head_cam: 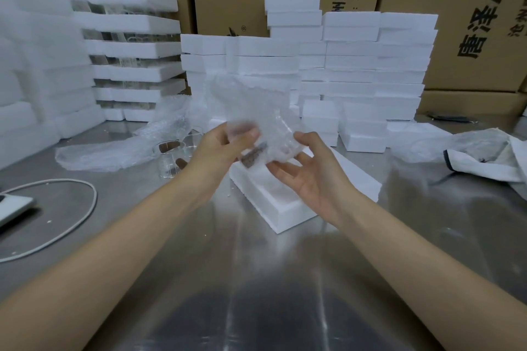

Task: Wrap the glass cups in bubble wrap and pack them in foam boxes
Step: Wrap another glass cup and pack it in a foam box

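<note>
A glass cup half wrapped in bubble wrap (pixel 268 134) is held in the air above an open white foam box (pixel 273 202) on the metal table. My left hand (pixel 225 145) grips the wrapped cup from the left, thumb and fingers curled round it. My right hand (pixel 310 171) is spread palm-up under and beside the wrap, fingers straight, touching its lower right edge. The wrap's loose sheet stands up blurred above the hands. Bare glass cups (pixel 171 157) stand on the table just left of my left wrist.
Stacks of white foam boxes (pixel 370 65) fill the back; trays of glass cups between foam slabs (pixel 134 45) rise at left. Loose bubble wrap (pixel 99 154) lies left, a white cloth bag (pixel 490 157) right, a white cable (pixel 71 225) and device near left. Cardboard cartons (pixel 470 23) behind.
</note>
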### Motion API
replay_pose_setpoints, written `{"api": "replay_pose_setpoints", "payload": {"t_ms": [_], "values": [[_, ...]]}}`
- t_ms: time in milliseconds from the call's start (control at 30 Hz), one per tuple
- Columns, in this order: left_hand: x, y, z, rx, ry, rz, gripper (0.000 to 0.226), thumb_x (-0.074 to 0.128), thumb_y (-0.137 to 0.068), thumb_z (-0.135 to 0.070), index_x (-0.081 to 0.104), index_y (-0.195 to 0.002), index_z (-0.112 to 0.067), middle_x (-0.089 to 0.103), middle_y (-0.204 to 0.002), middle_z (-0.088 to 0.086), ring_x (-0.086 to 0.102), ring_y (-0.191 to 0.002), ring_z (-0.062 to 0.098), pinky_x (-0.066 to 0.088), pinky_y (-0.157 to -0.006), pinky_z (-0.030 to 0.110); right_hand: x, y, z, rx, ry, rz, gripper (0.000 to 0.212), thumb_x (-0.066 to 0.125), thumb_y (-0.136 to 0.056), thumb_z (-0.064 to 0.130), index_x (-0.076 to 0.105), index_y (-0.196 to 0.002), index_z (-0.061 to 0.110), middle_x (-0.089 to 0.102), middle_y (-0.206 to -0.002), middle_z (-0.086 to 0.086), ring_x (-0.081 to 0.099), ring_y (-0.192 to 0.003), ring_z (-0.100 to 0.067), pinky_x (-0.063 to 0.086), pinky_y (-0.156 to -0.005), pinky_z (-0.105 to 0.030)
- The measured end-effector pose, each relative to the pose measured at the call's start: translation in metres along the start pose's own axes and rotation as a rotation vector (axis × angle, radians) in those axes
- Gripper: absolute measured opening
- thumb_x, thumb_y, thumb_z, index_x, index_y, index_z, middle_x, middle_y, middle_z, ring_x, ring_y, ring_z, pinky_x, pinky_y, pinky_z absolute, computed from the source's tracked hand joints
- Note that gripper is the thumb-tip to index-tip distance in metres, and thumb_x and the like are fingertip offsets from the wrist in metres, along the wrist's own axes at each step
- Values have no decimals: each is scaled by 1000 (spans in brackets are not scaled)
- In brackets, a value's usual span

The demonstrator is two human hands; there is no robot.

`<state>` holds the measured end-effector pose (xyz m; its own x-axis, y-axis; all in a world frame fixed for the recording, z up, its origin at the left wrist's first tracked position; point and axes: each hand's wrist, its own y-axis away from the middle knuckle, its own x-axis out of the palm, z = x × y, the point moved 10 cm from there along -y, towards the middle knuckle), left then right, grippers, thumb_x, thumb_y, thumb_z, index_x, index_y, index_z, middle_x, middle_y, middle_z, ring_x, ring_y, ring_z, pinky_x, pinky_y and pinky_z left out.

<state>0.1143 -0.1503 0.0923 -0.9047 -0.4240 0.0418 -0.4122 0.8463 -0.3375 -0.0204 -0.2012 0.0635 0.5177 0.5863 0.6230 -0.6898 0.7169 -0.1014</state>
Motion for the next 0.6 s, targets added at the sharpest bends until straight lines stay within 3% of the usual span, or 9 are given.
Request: {"api": "replay_pose_setpoints", "payload": {"t_ms": [100,167,267,367,433,533,600], "values": [[-13,1,-4,34,60,-90,4,69,-82,-20,70,-86,-20,69,-77,-7,63,-78,11,48,-81,29,2,-2,-2,13,152,-2,42,63,-82,24,50,-121,16,54,-111,-11,62,-72,-22,52,-63,-29],[-19,3,-9,63,152,-148,18,74,-72,-27,67,-85,-17,68,-81,-3,62,-83,17,50,-87,33,7,-2,-1,-20,322,13,41,65,-75,30,52,-112,19,61,-103,-4,61,-71,-18,46,-59,-25],[-28,7,-23,178,131,-252,23,77,-73,-21,55,-79,-18,63,-77,-5,62,-74,9,52,-72,20,18,0,-5,-61,503,71,39,68,-67,40,52,-101,28,68,-85,12,59,-65,-7,41,-59,-24],[-28,12,-34,232,-56,-299,18,68,-87,-10,54,-79,-20,61,-77,-6,58,-64,-3,44,-61,6,20,-1,-10,-57,464,103,46,75,-67,34,51,-106,26,69,-88,7,62,-71,-11,48,-64,-22],[-21,13,-36,237,-182,-239,10,59,-93,-14,59,-86,-21,65,-75,-13,57,-61,-7,42,-56,5,18,-1,-9,-53,389,119,45,75,-73,22,49,-110,21,70,-95,0,65,-78,-14,52,-71,-23],[-2,19,-38,233,-269,-82,28,45,-101,-29,62,-79,-34,62,-64,-30,57,-60,-15,38,-52,0,17,2,-5,-62,286,129,48,77,-75,12,47,-113,14,71,-105,-7,69,-91,-21,56,-81,-25],[13,23,-38,274,-324,51,36,44,-100,-41,63,-70,-40,61,-61,-27,56,-59,-11,39,-58,3,18,3,-3,-63,270,131,53,77,-72,13,46,-115,12,70,-108,-9,68,-98,-22,55,-85,-27]]}}
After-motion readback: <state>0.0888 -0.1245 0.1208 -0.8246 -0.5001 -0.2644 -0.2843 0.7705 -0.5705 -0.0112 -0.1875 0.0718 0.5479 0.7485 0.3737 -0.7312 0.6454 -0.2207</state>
